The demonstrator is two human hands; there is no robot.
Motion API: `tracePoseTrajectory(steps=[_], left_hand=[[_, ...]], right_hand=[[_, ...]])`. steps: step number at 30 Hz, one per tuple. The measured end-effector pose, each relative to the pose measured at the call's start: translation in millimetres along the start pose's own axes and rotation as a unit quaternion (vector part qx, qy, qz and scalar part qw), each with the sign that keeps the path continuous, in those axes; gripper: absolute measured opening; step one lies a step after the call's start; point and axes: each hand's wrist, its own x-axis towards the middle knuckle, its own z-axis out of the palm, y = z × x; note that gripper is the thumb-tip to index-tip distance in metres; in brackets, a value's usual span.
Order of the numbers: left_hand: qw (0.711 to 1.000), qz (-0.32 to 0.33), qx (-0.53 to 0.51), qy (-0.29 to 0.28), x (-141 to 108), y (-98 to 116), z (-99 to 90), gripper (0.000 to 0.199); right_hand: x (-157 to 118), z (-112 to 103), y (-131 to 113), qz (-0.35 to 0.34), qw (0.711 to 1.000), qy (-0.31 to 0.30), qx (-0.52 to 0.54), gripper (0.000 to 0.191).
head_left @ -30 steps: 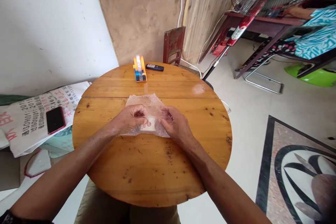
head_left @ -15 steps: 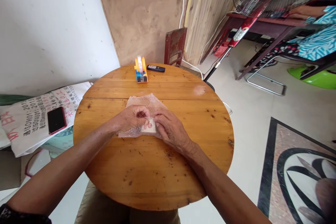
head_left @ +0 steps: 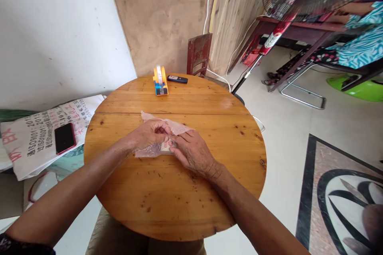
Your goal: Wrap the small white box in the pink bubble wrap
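A sheet of bubble wrap (head_left: 146,151) lies on the round wooden table (head_left: 167,199), its far part folded up behind my hands. On it rests a small flat white item with red print (head_left: 165,144), partly covered by my fingers and the wrap. My left hand (head_left: 154,132) is closed, thumb and fingers pinching the wrap at the item's upper edge. From the right, my right hand (head_left: 193,149) lies over the item's right side, its fingertips meeting the left ones at the wrap. What lies under the right palm is hidden.
A tape dispenser (head_left: 160,81) and a dark handset (head_left: 177,79) stand at the table's far edge. To the left, a red-edged phone (head_left: 65,138) lies on a printed sack (head_left: 38,127). A standing fan (head_left: 278,36), a chair (head_left: 199,53) and a seated person (head_left: 359,44) are beyond.
My right hand has shifted left and further over the printed item, covering more of it. The far part of the bubble wrap has folded toward me.
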Motion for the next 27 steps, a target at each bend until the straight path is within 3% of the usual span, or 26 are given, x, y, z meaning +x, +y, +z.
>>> tracePoseTrajectory(steps=[4,10,14,18,22,25,27], left_hand=[[0.999,0.000,0.024,0.028,-13,-2,-8.3,0.028],[0.993,-0.071,0.076,0.064,-27,-10,-10.1,0.029],[0.964,-0.096,0.185,0.168,-31,-13,-2.5,0.027],[0.930,-0.098,0.264,0.237,-48,-17,-4.3,0.046],[0.944,-0.203,0.141,0.218,-67,-14,-6.7,0.057],[0.933,-0.292,0.039,0.205,-70,-7,-3.9,0.048],[0.927,-0.311,0.006,0.211,-67,-2,-1.0,0.043]], right_hand=[[1,-2,1,0.001,1.000,-0.026,-0.008,0.022],[14,-12,0,-0.023,0.996,-0.076,-0.026,0.017],[31,-24,0,-0.047,0.989,-0.135,-0.049,0.014],[45,-34,-2,-0.059,0.977,-0.192,-0.078,0.017],[54,-38,-7,-0.057,0.967,-0.222,-0.115,0.023],[59,-41,-11,-0.070,0.956,-0.249,-0.138,0.026],[62,-43,-12,-0.082,0.950,-0.266,-0.143,0.029]])
